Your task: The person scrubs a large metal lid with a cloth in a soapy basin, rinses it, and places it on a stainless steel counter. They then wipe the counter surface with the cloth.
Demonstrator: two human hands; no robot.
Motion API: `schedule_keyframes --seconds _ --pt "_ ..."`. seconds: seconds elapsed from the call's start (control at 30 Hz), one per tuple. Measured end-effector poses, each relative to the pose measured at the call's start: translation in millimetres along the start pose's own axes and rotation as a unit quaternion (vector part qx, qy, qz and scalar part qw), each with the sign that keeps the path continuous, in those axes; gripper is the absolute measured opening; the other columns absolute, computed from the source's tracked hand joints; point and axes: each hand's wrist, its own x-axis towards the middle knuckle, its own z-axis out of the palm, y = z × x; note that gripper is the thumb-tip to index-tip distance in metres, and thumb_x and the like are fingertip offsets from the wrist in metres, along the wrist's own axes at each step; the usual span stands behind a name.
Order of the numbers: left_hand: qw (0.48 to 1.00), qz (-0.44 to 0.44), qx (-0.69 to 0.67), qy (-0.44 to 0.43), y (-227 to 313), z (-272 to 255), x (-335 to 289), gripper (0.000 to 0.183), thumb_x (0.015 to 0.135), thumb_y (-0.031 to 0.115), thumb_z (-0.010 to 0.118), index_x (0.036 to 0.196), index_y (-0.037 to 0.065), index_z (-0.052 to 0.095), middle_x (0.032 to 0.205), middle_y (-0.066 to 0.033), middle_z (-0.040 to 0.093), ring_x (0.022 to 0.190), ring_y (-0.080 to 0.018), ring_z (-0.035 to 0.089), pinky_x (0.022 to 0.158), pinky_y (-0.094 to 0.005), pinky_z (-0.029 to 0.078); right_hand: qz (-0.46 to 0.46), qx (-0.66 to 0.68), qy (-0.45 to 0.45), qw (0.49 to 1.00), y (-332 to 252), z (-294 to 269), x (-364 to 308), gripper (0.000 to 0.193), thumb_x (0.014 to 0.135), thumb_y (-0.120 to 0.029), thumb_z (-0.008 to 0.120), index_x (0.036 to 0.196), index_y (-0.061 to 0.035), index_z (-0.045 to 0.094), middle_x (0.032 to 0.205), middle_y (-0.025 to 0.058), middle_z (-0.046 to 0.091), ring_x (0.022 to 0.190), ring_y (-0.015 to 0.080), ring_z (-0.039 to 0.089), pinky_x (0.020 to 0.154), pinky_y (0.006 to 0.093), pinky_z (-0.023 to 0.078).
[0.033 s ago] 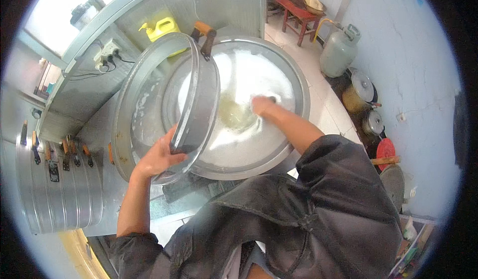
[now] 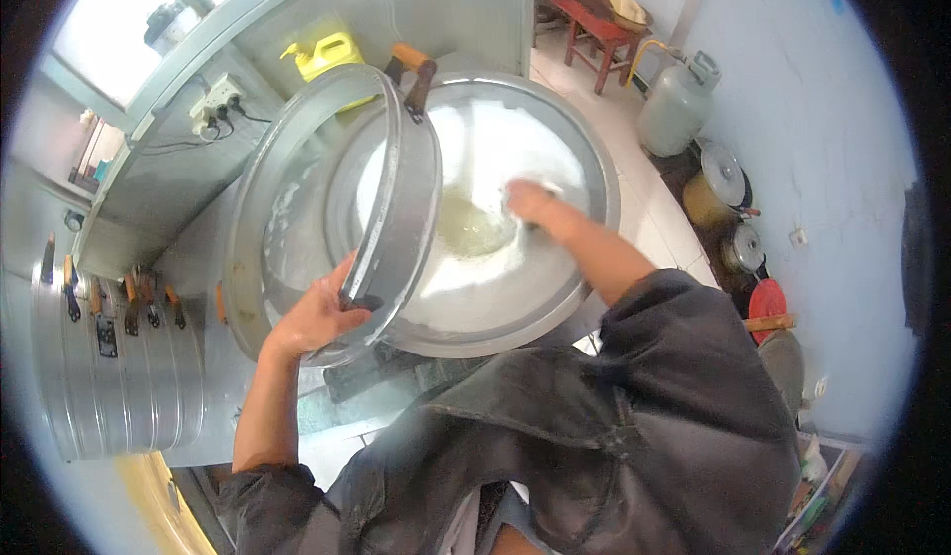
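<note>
A large round metal steamer tier (image 2: 421,174) with wood-coloured handles is tilted up on its side, leaning over the left part of a wide metal basin (image 2: 600,169). My left hand (image 2: 309,319) is closed on the tier's near rim, thumb on one side of the wall and fingers on the other. White glare and a pale greenish patch of liquid show in the basin. Low over that basin, right of the patch, is my right hand (image 2: 532,201). Its fingers are curled and blurred, and whatever they hold is hidden.
Several more steamer tiers (image 2: 119,387) stand on edge at the left. A yellow pump jug (image 2: 327,55) and a power strip with plugs (image 2: 218,104) are by the back panel. Along the right wall are a gas cylinder (image 2: 679,104), lidded pots (image 2: 725,174) and a red stool (image 2: 594,20).
My right hand has shifted slightly over the basin. A small dark thing seen beside it earlier no longer shows. My left hand keeps its hold on the steamer tier.
</note>
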Motion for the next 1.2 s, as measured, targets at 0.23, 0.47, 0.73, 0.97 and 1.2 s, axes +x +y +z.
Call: schedule_keyframes --seconds 0.23,0.47,0.73,0.97,1.2 --pt "0.998 0.046 -0.028 -0.043 4 2 1 0.083 0.066 -0.012 0.055 0.142 0.005 0.029 0.125 -0.0029 0.049 0.113 -0.0111 0.044 0.097 -0.0236 0.032 -0.345 0.185 0.299 0.870 -64 -121 7 0.039 0.068 -0.016 0.064 0.102 -0.0032 0.051 0.098 0.0151 0.056 0.096 0.0306 0.052 0.086 0.0373 0.041" --pt "0.996 0.064 -0.068 0.006 23 9 44 0.077 0.061 -0.009 0.057 0.135 0.000 0.037 0.116 -0.0033 0.052 0.107 -0.0120 0.045 0.095 -0.0238 0.033 -0.334 0.281 0.480 0.761 -156 -65 -22 0.039 0.066 -0.010 0.053 0.104 -0.0017 0.045 0.105 0.0163 0.047 0.094 0.0346 0.044 0.089 0.0433 0.035" --pt "0.995 0.040 0.059 0.066 37 -3 82 0.062 0.058 -0.006 0.060 0.119 -0.003 0.049 0.099 -0.0040 0.057 0.095 -0.0145 0.051 0.086 -0.0280 0.040 -0.299 0.309 0.540 0.724 -152 -7 -8 0.034 0.071 -0.009 0.051 0.103 -0.0001 0.044 0.113 0.0187 0.048 0.101 0.0365 0.044 0.091 0.0424 0.034" --pt "0.998 0.043 -0.014 0.048 35 33 47 0.081 0.060 -0.012 0.056 0.137 0.002 0.035 0.127 -0.0058 0.048 0.121 -0.0162 0.039 0.104 -0.0314 0.027 0.032 0.418 0.327 0.847 -106 -53 89 0.023 0.086 -0.012 0.047 0.101 0.0042 0.054 0.089 0.0195 0.059 0.082 0.0335 0.057 0.074 0.0427 0.046" --pt "0.995 0.065 -0.034 0.064 40 29 80 0.077 0.058 -0.007 0.058 0.132 0.002 0.043 0.111 -0.0060 0.057 0.100 -0.0157 0.052 0.088 -0.0283 0.041 -0.038 0.732 0.077 0.676 -90 -10 -9 0.022 0.084 -0.011 0.046 0.093 0.0055 0.059 0.082 0.0144 0.061 0.072 0.0212 0.061 0.063 0.0332 0.049"
